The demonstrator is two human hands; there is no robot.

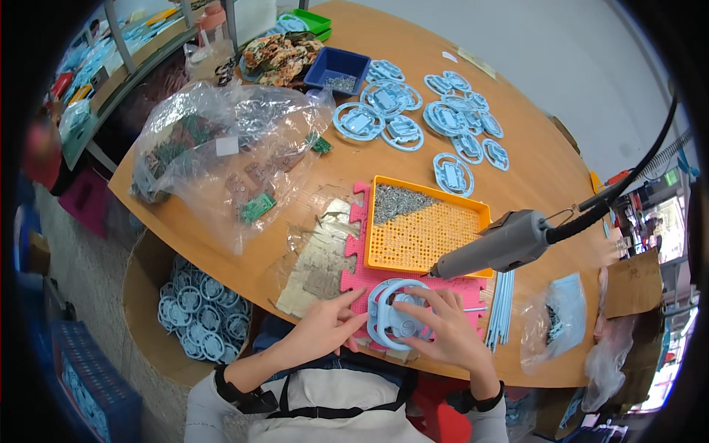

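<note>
Head view: the light-blue wheel-shaped frame [399, 322] is over the pink mat [353, 282], at six o'clock from the yellow tray [370, 244]; the right hand [452, 332] grasps it from three o'clock, while the left hand [321, 328] has loosely extended fingers at nine, contact unclear. Such a one-sided grip could let the frame twist. With the grey power screwdriver [496, 247] close at two o'clock, a careless lift might knock its tip.
</note>
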